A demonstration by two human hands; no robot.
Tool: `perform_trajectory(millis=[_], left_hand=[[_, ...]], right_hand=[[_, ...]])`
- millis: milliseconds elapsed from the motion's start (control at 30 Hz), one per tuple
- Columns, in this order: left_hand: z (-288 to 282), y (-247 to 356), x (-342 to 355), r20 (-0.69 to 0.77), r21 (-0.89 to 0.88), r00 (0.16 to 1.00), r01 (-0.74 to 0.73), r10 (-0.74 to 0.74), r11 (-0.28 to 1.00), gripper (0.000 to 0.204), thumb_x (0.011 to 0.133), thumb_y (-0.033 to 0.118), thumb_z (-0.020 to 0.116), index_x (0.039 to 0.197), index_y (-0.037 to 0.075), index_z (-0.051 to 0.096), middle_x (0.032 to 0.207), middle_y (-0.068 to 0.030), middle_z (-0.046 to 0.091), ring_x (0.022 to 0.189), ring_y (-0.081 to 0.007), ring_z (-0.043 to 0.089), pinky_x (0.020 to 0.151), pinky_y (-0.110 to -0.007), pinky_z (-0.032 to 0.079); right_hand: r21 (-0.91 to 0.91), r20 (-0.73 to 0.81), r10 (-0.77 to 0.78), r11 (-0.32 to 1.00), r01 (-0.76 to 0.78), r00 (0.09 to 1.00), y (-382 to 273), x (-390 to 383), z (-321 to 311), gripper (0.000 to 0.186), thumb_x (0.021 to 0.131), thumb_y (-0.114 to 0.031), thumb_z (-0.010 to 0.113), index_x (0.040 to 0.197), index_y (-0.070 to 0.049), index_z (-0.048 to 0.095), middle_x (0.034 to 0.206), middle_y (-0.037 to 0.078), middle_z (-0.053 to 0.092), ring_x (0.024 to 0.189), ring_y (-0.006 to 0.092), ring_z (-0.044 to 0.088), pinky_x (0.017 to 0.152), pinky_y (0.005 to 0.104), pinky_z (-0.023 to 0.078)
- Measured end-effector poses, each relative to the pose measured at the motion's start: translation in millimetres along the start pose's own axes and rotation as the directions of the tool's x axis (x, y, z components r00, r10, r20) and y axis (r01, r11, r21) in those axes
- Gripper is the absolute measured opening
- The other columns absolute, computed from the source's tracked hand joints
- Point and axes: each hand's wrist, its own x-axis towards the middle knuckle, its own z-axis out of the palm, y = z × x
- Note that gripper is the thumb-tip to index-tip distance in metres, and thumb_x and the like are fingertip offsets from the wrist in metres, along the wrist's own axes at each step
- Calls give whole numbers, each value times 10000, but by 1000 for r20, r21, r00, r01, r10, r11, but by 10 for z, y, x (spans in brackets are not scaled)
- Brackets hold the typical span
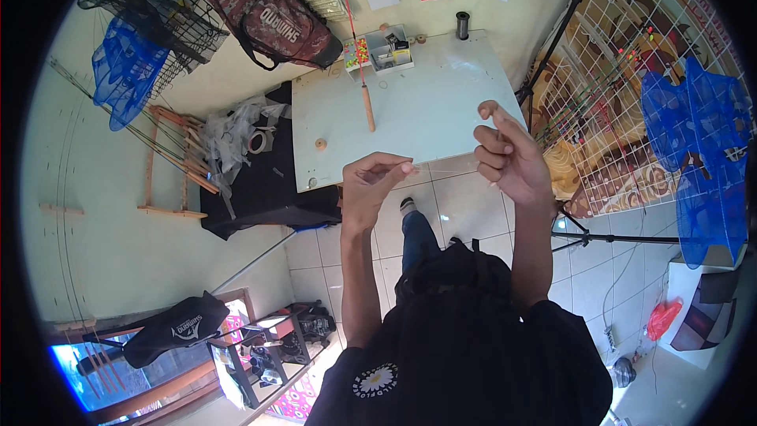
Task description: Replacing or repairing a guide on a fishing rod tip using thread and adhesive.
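A thin, pale fishing line (445, 171) stretches between my two hands in front of the table's near edge. My left hand (374, 185) is closed, with thumb and forefinger pinching the line's left end. At the other end my right hand (511, 156) has its lower fingers curled in on the line, while the forefinger is raised and bent. Exactly how the line passes through the right fingers is too fine to make out. Beyond my hands, a short red fishing rod with a wooden handle (367, 107) lies on the white table (441, 102).
A compartment box (392, 61) of small items, a dark spool (463, 25) and a round wooden piece (320, 144) are on the table. Plastic bags and a tape roll (257, 141) lie on black cloth at left. A wire rack (607, 95) with blue nets (698, 118) stands at right.
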Motion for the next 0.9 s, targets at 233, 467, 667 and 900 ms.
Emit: perform_trajectory(millis=[233,467,667,900], left_hand=[[-138,-23,-20,-75,86,996,-49,56,995,104,838,43,714,920,-21,704,821,-54,689,773,-87,603,742,-229,469],[-113,-82,-21,-162,107,983,-64,81,992,98,853,76,713,911,-2,703,808,-11,657,758,-55,543,725,-206,424],[-150,-124,1,-181,131,974,-116,139,984,120,883,120,689,922,11,661,812,4,617,745,-55,529,712,-201,413],[-166,-69,-4,-229,136,968,-76,106,988,139,904,151,670,929,17,643,823,6,600,772,-54,517,720,-196,404]], right_hand=[[-444,64,-234,864,238,970,-194,-132,-43,220,1002,-249,465,1085,-46,442,579,-14,427,492,129,528,429,242,391],[-437,-2,-109,894,97,994,-345,-254,-78,275,1007,-270,451,1123,-23,416,529,36,455,417,135,505,409,275,441],[-434,-41,-233,880,193,972,-295,-299,-186,276,1000,-251,470,1137,-17,419,527,39,456,385,123,470,374,253,403],[-442,-86,-181,888,125,980,-345,-349,-235,294,976,-224,523,1160,-16,426,491,-29,336,390,100,446,419,245,416]])
